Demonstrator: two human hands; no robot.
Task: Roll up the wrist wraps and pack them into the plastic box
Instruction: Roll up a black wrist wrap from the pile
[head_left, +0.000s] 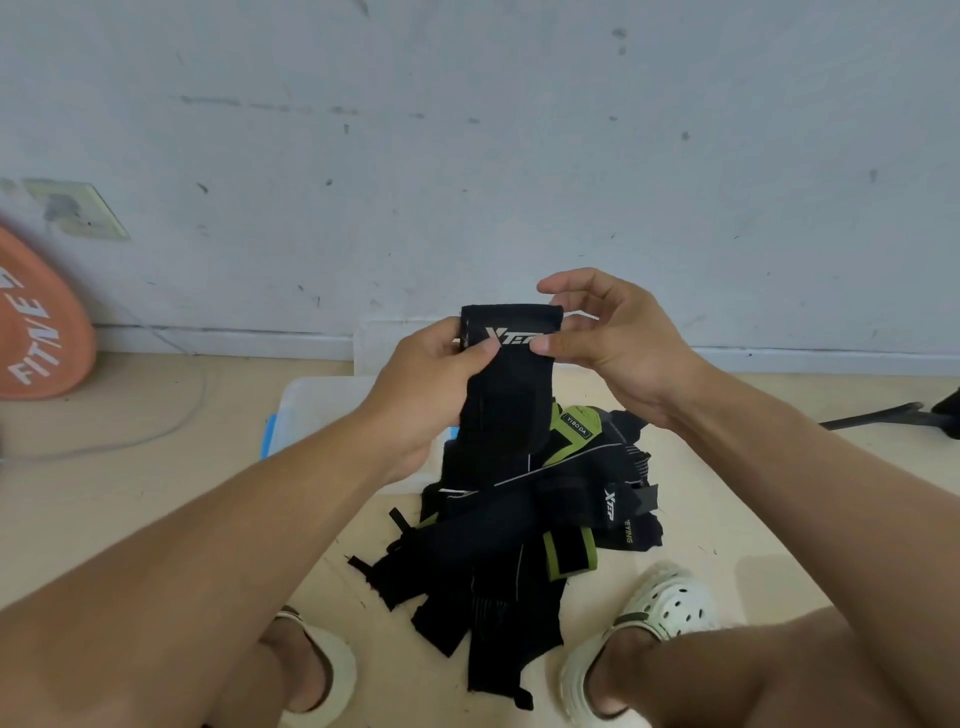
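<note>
A thumb and curled fingers of the left hand (426, 374) pinch the left edge of a black wrist wrap (506, 379) near its top, while the right hand (608, 338) nips the opposite edge between thumb and forefinger, its remaining fingers arched loosely above the fabric. The wrap, held upright between the two hands with white lettering across its upper end, hangs down toward a pile of wrist wraps (530, 530) heaped on the pale floor (130, 499) (mostly black, a few trimmed in green, one with a small "YIBODA" label). Whether the held wrap's lower end touches the pile cannot be told, since black cloth merges with black cloth there.

Behind the left hand and forearm lies the translucent plastic box (317, 405), with a blue piece at its left edge; its contents are hidden by the arm. The pile sits just beside the box on its right, overlapping its near corner.

Both bare forearms reach in from the lower corners. Below the pile, two feet in white perforated clogs (670, 608) flank its near end. An orange disc (36, 322) with white lettering leans against the scuffed grey wall (467, 156) at far left, and a dark object (883, 413) lies on the floor at far right.
</note>
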